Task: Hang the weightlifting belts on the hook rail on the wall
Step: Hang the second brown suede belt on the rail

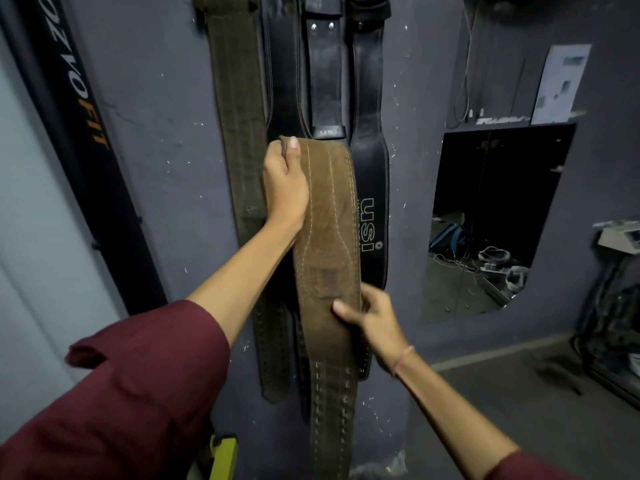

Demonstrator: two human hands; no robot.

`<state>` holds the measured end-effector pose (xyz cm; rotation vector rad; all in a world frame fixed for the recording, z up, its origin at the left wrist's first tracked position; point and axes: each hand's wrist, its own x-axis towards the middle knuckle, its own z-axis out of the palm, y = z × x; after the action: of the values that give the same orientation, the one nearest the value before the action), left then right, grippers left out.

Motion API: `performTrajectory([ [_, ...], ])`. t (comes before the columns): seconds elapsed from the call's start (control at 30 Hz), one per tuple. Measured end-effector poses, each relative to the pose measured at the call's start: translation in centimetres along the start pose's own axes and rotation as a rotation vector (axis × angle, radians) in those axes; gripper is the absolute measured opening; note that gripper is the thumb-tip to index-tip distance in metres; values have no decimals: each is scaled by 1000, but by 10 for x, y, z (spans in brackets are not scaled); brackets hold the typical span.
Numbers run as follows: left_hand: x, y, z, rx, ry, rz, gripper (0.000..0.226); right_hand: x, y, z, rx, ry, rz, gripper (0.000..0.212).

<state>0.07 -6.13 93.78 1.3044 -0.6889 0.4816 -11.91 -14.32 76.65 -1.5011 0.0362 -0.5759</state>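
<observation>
A brown suede weightlifting belt [327, 244] with white stitching hangs down in front of the wall. My left hand [284, 183] grips its upper end, thumb over the top edge. Lower down, my right hand [372, 318] holds its right edge, thumb across the front. Behind it on the wall hang an olive-brown belt [237, 109] and black leather belts [372, 188], one printed USI. Where they attach is cut off by the top of the frame, so no hook rail shows.
The wall [156, 140] is dark grey. A black post [86, 140] with orange lettering leans at the left. A mirror [491, 216] is set in the wall to the right, with equipment [616, 306] beside it. A yellow object [225, 455] sits low down.
</observation>
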Motion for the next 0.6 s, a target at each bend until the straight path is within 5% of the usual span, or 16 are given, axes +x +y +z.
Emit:
performTrajectory([
  [0.2, -17, -4, 2, 84, -39, 43, 34, 66, -107, 19, 130, 74, -234, 39],
  [0.33, -32, -8, -12, 100, 66, 103, 25, 72, -106, 31, 95, 129, -292, 42],
  [0.47, -79, -30, -19, 98, -33, 114, 20, 82, -111, 33, 157, 173, -288, 37],
  [0.6, -142, -79, -28, 108, -197, -117, 35, 88, -122, 26, 233, 201, -230, 30],
])
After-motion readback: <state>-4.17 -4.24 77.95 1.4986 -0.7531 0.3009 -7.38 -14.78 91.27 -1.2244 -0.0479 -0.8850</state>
